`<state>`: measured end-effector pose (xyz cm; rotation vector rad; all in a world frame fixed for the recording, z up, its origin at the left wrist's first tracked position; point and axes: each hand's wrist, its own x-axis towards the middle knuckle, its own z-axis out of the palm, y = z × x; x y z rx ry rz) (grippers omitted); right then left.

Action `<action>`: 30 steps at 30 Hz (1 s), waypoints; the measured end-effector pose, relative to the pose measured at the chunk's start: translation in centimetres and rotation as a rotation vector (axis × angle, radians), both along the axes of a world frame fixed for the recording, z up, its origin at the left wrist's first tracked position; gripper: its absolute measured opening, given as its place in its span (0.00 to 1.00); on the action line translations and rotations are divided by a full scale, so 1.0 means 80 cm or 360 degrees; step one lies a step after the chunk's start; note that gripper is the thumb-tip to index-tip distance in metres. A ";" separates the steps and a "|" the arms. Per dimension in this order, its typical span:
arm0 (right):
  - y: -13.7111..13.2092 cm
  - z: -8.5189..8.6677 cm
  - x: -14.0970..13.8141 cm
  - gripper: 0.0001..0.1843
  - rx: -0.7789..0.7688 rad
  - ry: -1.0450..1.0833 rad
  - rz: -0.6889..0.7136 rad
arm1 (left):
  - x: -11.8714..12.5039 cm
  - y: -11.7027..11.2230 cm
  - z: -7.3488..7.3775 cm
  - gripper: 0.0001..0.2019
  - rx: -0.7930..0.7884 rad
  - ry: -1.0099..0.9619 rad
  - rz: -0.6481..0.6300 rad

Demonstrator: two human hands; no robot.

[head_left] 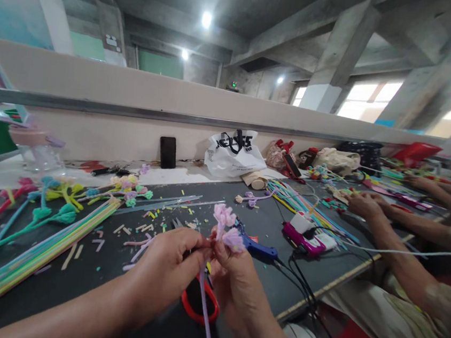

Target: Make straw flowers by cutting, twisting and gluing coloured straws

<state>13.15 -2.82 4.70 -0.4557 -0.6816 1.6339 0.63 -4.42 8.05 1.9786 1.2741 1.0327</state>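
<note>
Both my hands meet over the dark tabletop around a pipe cleaner flower with pink blooms (pixel 225 217) and a long lilac stem (pixel 206 309). With its fingers closed, my right hand (pixel 238 278) grips the flower just below the blooms. The thumb and fingers of my left hand (pixel 170 257) pinch at the same spot from the other side; the exact point of contact is hidden. Beneath my hands lie scissors with red handles (pixel 215 310), partly covered. Right behind the blooms rests a blue glue gun (pixel 259 249).
Bundled pastel pipe cleaners (pixel 52 247) and finished flowers (pixel 63 211) lie left; cut scraps (pixel 146 229) are scattered mid-table. To the right sits a magenta power strip (pixel 308 242) with trailing cables. A phone (pixel 167 152) and white bag (pixel 232 156) stand behind. A co-worker's arms (pixel 396 251) reach in.
</note>
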 end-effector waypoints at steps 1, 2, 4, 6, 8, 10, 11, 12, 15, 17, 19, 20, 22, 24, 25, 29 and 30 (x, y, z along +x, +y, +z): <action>-0.001 0.002 0.001 0.13 0.0005 0.0013 0.0032 | 0.001 0.001 0.000 0.11 -0.0161 -0.0126 -0.0039; -0.002 0.004 0.001 0.13 0.0012 0.0023 0.0075 | 0.001 0.002 0.000 0.11 -0.0356 -0.0272 -0.0083; -0.002 0.007 0.004 0.14 0.0027 0.0031 0.0191 | 0.002 0.005 -0.004 0.11 -0.0757 -0.0606 -0.0206; -0.001 0.006 0.007 0.16 0.0045 0.0021 0.0355 | 0.004 0.007 -0.010 0.12 -0.1072 -0.0940 -0.0381; 0.001 0.000 0.009 0.19 0.0062 0.0016 0.0508 | 0.007 0.006 -0.020 0.13 -0.1280 -0.1234 -0.0552; 0.004 -0.007 0.011 0.20 0.0070 0.0036 0.0613 | 0.010 0.002 -0.030 0.12 -0.1438 -0.1442 -0.0638; 0.005 -0.010 0.012 0.20 0.0070 0.0058 0.0652 | 0.013 -0.001 -0.034 0.11 -0.1497 -0.1506 -0.0647; 0.006 -0.012 0.012 0.21 0.0066 0.0082 0.0688 | 0.015 -0.003 -0.036 0.11 -0.1528 -0.1547 -0.0643; 0.007 -0.014 0.012 0.21 0.0030 0.0105 0.0776 | 0.018 -0.007 -0.034 0.11 -0.1376 -0.1505 -0.0543; 0.007 -0.012 0.011 0.20 -0.0020 0.0080 0.0732 | 0.017 -0.004 -0.026 0.11 -0.1138 -0.1293 -0.0394; 0.007 -0.011 0.010 0.18 -0.0103 0.0012 0.0595 | 0.012 0.001 -0.016 0.11 -0.0861 -0.0945 -0.0204; 0.007 -0.011 0.010 0.16 -0.0146 -0.0053 0.0510 | 0.008 0.003 -0.012 0.11 -0.0701 -0.0732 -0.0107; 0.007 -0.012 0.008 0.12 -0.0180 -0.0260 0.0315 | 0.001 0.007 -0.007 0.10 -0.0289 -0.0272 0.0067; 0.006 -0.014 0.006 0.13 -0.0122 -0.0493 0.0114 | -0.006 0.010 -0.008 0.09 0.0132 0.0175 0.0153; 0.006 -0.014 0.005 0.13 -0.0081 -0.0586 0.0034 | -0.009 0.010 -0.011 0.10 0.0301 0.0368 0.0175; 0.006 -0.012 0.002 0.16 0.0010 -0.0802 -0.0147 | -0.011 0.008 -0.029 0.11 0.0595 0.0842 0.0149; 0.006 -0.010 0.003 0.16 0.0052 -0.0880 -0.0206 | -0.010 0.006 -0.032 0.10 0.0621 0.0890 0.0129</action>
